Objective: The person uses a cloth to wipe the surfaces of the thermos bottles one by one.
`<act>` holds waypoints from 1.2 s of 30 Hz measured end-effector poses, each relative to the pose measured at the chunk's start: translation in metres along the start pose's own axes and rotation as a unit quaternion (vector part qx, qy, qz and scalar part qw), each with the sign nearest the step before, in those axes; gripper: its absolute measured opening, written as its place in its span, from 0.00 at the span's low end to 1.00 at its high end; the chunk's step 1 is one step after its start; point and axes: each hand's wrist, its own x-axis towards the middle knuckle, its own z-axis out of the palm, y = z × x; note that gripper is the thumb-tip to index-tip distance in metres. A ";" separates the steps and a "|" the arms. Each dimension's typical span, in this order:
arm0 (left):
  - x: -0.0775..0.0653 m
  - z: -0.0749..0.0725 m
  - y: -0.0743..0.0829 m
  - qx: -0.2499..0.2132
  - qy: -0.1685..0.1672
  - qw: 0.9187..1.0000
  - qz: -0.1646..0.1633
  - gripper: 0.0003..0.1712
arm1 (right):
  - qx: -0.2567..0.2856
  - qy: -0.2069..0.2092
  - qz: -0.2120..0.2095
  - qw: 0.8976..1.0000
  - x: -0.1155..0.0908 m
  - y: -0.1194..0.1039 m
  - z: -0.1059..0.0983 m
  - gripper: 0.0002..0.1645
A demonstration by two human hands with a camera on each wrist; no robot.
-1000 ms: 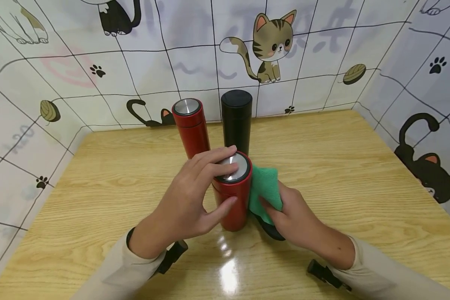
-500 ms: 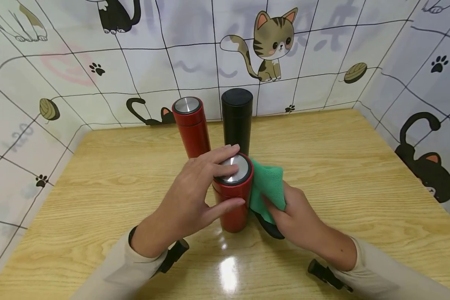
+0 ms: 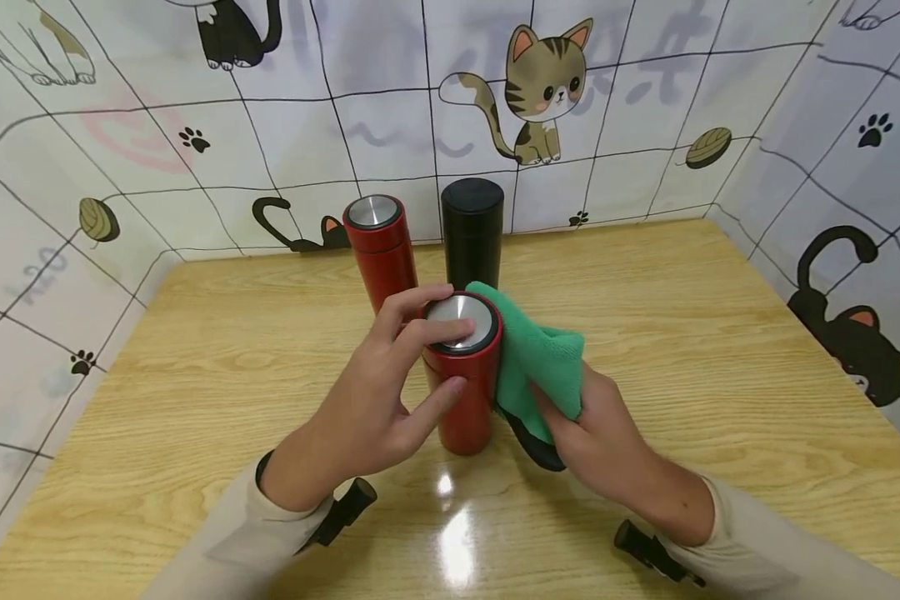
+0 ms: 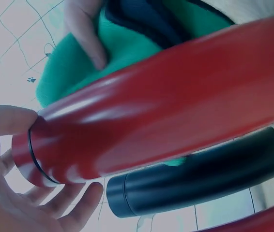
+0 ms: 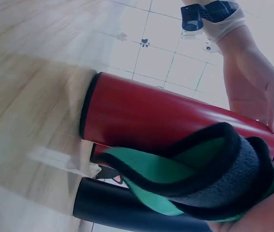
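Observation:
A red thermos flask (image 3: pixel 467 417) with a shiny silver lid top stands upright on the table, nearest the person. My left hand (image 3: pixel 367 400) holds it by the top, one fingertip on the silver disc and the thumb on the near side; the left wrist view shows fingers and thumb around the flask's lid end (image 4: pixel 23 150). Against the flask's right side lies a green cloth (image 3: pixel 536 358) with a dark edge and a grey-blue face (image 5: pixel 224 179). My right hand (image 3: pixel 603 429) grips this cloth, its fingers mostly hidden behind the folds.
Behind the front flask stand a second red flask (image 3: pixel 382 258) at left and a black flask (image 3: pixel 472 242) beside it. The wooden table (image 3: pixel 217 367) meets a cat-print backdrop (image 3: pixel 390 92) at the back and sides.
The green cloth has moved up the flask's right side and now reaches behind its lid. My right hand has shifted slightly right. The flask has shifted slightly, and my left thumb has drawn back a little.

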 end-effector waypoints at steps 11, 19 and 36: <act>0.001 0.005 0.003 -0.015 0.000 1.000 -0.017 0.34 | 0.049 -0.012 0.000 0.999 0.000 -0.002 -0.004 0.29; -0.001 0.008 0.000 -0.026 -0.006 1.000 -0.012 0.33 | 0.120 -0.035 0.114 0.986 0.004 0.001 0.003 0.28; -0.010 0.050 -0.005 -0.004 0.040 0.984 -0.174 0.56 | 0.115 0.005 0.016 0.993 -0.005 -0.005 0.004 0.32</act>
